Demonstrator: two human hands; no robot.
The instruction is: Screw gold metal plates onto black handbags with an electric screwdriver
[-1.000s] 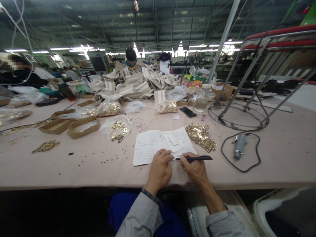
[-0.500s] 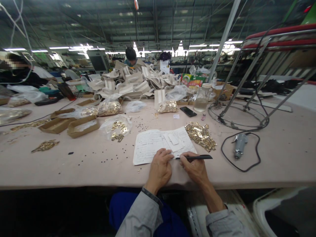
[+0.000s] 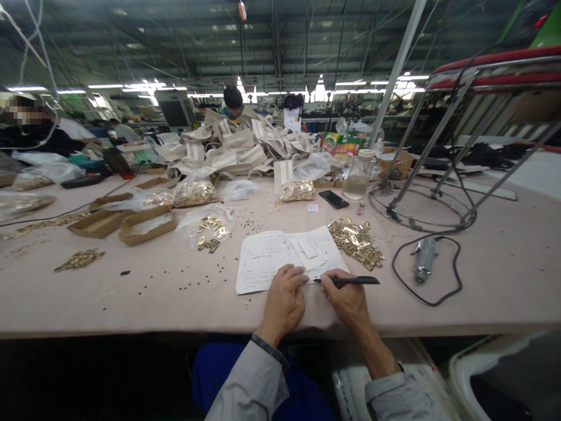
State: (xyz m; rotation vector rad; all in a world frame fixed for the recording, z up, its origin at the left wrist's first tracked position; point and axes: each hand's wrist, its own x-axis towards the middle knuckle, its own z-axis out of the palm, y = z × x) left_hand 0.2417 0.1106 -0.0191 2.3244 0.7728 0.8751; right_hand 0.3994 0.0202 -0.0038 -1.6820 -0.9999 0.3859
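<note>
An open notebook [image 3: 258,263] with handwriting on its pages lies at the table's front edge. My left hand [image 3: 287,298] rests flat on its lower middle, fingers stretched over the paper. Held in my right hand [image 3: 348,298] is a black pen [image 3: 357,280], its tip at the bottom of the right page. Loose white slips [image 3: 308,248] lie on that page. Just beyond the notebook's right side is a heap of gold metal pieces [image 3: 357,242].
At the right lie a corded metal tool [image 3: 425,260] and an upturned red stool [image 3: 442,152]. Behind are a phone [image 3: 333,199], a glass jar [image 3: 358,175] and a pile of beige fabric pieces [image 3: 236,143]. Cardboard trays [image 3: 146,228] stand left. Co-workers [image 3: 232,99] sit beyond.
The pen and my right hand have shifted very slightly to the right along the page. My left hand stays in place on the notebook.
</note>
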